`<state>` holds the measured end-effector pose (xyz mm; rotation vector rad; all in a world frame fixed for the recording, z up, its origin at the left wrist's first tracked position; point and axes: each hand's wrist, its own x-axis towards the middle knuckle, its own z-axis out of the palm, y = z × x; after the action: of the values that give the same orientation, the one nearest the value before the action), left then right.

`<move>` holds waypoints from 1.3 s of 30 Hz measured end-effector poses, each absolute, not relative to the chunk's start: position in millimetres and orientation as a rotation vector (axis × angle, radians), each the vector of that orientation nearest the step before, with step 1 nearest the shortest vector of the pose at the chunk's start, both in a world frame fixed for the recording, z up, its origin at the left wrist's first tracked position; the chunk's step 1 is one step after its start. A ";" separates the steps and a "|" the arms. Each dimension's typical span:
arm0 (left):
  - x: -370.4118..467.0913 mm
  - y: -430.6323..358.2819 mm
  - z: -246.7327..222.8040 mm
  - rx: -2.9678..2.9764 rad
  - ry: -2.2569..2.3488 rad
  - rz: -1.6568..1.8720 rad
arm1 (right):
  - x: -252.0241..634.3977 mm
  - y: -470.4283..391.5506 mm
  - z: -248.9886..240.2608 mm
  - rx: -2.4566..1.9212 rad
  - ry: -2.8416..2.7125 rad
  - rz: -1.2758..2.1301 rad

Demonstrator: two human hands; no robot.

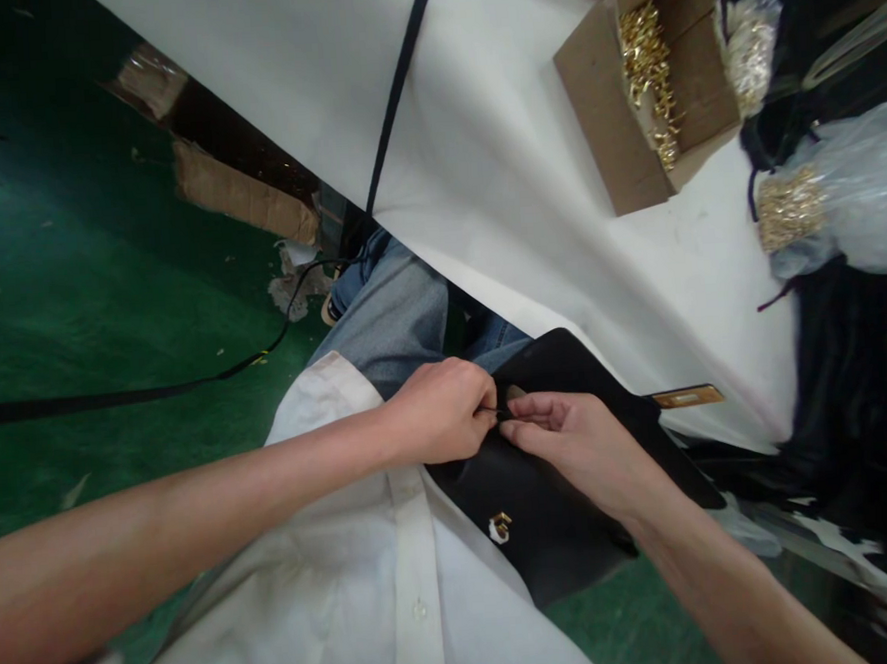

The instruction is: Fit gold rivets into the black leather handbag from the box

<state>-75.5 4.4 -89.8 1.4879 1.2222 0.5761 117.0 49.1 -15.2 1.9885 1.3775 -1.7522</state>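
A black bag [553, 526] with a gold clasp [500, 526] rests on the lap against the table edge. Over its upper part, my left hand [452, 407] is closed in a fist. Between the two hands runs a thin dark piece, like a cord end or strap tip, too small to name. My right hand [570, 434] pinches close to that piece, thumb and fingers together. What each set of fingertips grips is mostly hidden. A gold metal plate [688, 396] sticks out beside the bag on the table side.
On the white-covered table [494, 169] stands a cardboard box [611, 121] of small gold metal parts. Plastic bags [863, 191] of gold parts and black material [851, 367] lie at the right. A black strap [399, 94] crosses the table; cardboard [244, 194] lies below at left.
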 end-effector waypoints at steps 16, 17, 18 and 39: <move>-71.3 2.1 -98.2 1.269 1.228 0.675 | 120.7 50.1 -8.7 2.004 1.335 -1.833; -70.7 3.1 -97.9 1.267 1.234 0.670 | 120.5 50.2 -8.3 1.995 1.345 -1.838; -70.0 4.1 -97.9 1.266 1.238 0.666 | 120.2 50.2 -8.4 1.976 1.358 -1.842; -65.2 1.3 -99.9 1.249 1.238 0.730 | 118.0 45.1 -19.5 1.948 1.625 -1.668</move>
<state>-65.2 1.3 -99.9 1.2494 1.2379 0.7297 118.0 45.1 -19.5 1.9480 1.6251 -1.6682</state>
